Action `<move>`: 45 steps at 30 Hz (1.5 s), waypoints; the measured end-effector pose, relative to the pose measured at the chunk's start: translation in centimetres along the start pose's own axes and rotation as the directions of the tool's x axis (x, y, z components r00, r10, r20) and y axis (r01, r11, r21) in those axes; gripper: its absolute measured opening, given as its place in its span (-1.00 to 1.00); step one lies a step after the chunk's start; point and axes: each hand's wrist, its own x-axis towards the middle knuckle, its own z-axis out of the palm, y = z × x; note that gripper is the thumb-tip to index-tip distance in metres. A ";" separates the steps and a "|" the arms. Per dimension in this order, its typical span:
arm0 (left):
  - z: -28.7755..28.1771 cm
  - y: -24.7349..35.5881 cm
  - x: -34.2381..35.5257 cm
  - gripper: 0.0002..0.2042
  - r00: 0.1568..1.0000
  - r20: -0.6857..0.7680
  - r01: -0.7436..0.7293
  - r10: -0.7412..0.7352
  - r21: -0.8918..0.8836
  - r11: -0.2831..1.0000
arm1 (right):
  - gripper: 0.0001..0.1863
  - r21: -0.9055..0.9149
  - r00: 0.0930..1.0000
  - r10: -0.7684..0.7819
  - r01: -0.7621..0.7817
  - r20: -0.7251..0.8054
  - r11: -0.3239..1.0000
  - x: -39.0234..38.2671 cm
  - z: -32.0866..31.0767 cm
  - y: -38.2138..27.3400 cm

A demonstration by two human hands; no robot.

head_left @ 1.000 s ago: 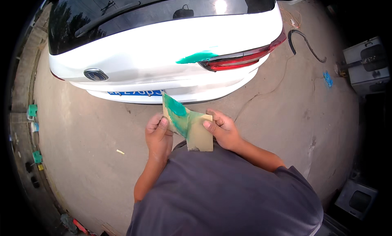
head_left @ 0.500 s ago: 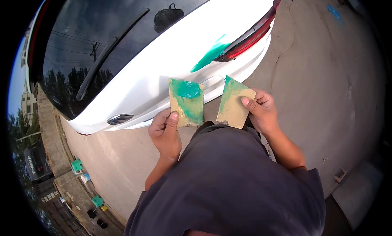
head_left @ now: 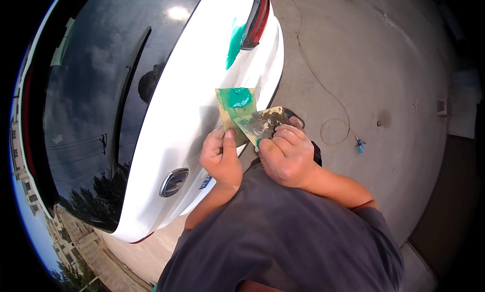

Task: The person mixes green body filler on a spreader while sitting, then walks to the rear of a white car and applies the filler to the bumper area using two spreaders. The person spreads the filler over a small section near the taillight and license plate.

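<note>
My left hand (head_left: 222,155) grips a flat yellowish putty spreader (head_left: 227,113) by its lower end, thumb on top. A glossy mound of green putty (head_left: 236,96) lies on its upper part. My right hand (head_left: 288,155) is closed around a second putty spreader (head_left: 258,124), whose grimy, dark-stained face is turned up. This second spreader overlaps the lower right of the first one; whether they touch I cannot tell. Beyond both hands, a wet-looking green putty patch (head_left: 235,47) covers the white car's body (head_left: 194,55) beside the red taillight (head_left: 258,19).
The car's dark rear window (head_left: 91,105) with its wiper (head_left: 123,97) fills the left. A round chrome badge (head_left: 175,182) sits low on the tailgate. To the right, a thin hose (head_left: 323,85) with a blue end (head_left: 360,146) lies on the concrete floor (head_left: 399,90).
The view has swung, so the car now stands more upright at the left. My right hand has turned its spreader over and brought it across to the left one.
</note>
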 end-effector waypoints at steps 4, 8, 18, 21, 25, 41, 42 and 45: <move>-1.2 0.8 -0.5 -0.87 0.981 0.069 -0.185 0.182 0.047 0.982 | -0.73 -0.059 0.999 -0.002 -0.001 -0.054 0.998 -0.2 0.0 -3.4; -1.7 2.9 -0.4 -0.86 0.929 0.137 -0.352 0.344 0.030 0.936 | -0.75 -0.092 0.991 -0.044 0.032 -0.130 0.995 0.7 -0.4 -4.5; -3.9 5.4 -0.3 -0.85 0.703 0.275 -0.711 0.656 0.266 0.651 | -0.77 -0.118 0.956 -0.172 0.147 -0.237 0.982 3.7 -2.9 -3.4; -4.0 5.9 -0.2 -0.84 0.681 0.291 -0.732 0.672 0.230 0.641 | -0.80 -0.102 0.947 -0.237 0.220 -0.218 0.970 4.2 -4.4 -2.6; -3.8 6.6 -0.5 -0.85 0.666 0.335 -0.745 0.667 0.239 0.623 | -0.82 -0.115 0.923 -0.278 0.255 -0.267 0.960 4.9 -5.6 -1.9; 1.9 3.7 0.9 -0.76 0.377 0.926 0.801 -0.018 -0.317 0.508 | -0.60 0.956 0.757 0.612 -0.294 0.229 0.006 4.7 -11.7 0.8; 2.6 3.8 -0.3 -0.76 0.335 0.941 0.829 -0.058 -0.265 0.493 | -0.61 0.939 0.723 0.619 -0.336 0.307 -0.073 5.1 -11.2 0.3; 3.5 4.4 -1.6 -0.76 0.329 0.942 0.834 -0.063 -0.259 0.487 | -0.62 0.892 0.749 0.511 -0.446 0.421 -0.081 4.0 -9.5 0.9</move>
